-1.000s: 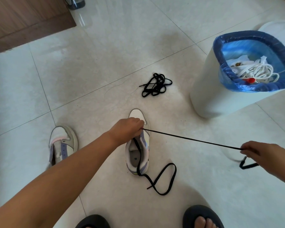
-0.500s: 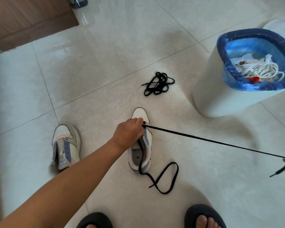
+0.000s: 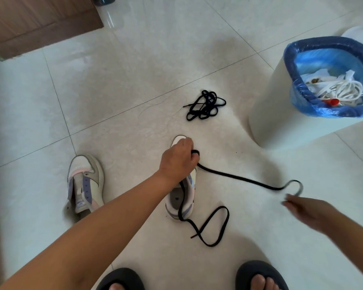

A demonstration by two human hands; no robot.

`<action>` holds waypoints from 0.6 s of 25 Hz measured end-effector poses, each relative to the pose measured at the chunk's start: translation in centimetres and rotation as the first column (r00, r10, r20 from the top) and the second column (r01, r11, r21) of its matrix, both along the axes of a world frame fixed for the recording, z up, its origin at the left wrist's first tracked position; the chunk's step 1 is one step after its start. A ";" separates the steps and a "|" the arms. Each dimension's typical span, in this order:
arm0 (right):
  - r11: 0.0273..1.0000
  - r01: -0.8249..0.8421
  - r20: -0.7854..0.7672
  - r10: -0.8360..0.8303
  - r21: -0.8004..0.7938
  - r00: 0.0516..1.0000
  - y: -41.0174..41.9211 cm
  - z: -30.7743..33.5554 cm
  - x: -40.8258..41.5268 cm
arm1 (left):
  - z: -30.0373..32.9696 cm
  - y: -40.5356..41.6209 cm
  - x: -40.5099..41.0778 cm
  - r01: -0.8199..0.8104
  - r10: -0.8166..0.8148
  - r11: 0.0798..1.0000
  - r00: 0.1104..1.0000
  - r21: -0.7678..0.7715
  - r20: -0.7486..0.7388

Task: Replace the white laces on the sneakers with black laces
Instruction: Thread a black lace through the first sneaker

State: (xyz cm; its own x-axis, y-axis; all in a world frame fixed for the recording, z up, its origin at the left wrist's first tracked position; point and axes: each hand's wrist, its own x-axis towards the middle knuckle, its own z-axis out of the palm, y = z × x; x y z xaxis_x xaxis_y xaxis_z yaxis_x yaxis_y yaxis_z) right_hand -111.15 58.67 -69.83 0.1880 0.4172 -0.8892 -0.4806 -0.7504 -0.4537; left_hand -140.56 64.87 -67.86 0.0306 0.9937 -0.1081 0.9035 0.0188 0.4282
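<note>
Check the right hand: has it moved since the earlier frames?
Yes. The right hand swung out past the frame edge, then came back toward the bin, releasing the black lace.

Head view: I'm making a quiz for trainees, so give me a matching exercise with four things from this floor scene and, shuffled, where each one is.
Things:
1. white laces
2. bundled black lace
3. unlaced sneaker
4. left hand

Places:
A. loose on the tiles beyond the sneakers
B. on the front of the sneaker being laced
C. inside the blue-lined bin
D. alone on the floor, left of the forearm

Pairs: 1-C, 2-A, 3-D, 4-B
</note>
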 end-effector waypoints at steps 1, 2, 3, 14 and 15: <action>0.995 -0.095 -0.050 0.095 0.002 0.994 -0.5 -0.4 -1.8 | 0.6 0.6 1.0 0.001 0.000 0.998 1.000 -0.064 0.019; 0.988 -0.149 -0.063 0.147 -0.040 0.987 0.9 1.4 -4.9 | 1.1 1.2 2.0 0.007 0.003 0.991 0.997 -0.131 0.072; 0.969 -0.246 -0.072 0.244 -0.024 0.967 1.6 1.8 -7.9 | 1.5 1.8 2.8 0.030 0.000 0.979 0.989 -0.201 0.146; 0.848 -0.483 0.268 0.424 0.216 0.865 5.6 0.5 -18.2 | 0.8 -1.7 -3.9 -0.028 0.062 0.910 0.996 -0.413 0.070; 0.840 -0.499 0.287 0.434 0.214 0.854 5.5 0.3 -18.5 | 0.1 -2.2 -3.7 -0.014 0.058 0.910 0.994 -0.414 0.094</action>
State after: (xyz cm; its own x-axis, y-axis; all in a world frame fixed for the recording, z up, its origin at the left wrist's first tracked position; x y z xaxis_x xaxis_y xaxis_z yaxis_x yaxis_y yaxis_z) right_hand -129.64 64.16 -69.53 0.0838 0.7214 -0.6874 0.0312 -0.6914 -0.7218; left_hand -144.26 62.64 -67.76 0.0285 0.8619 -0.5062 0.8506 0.2451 0.4652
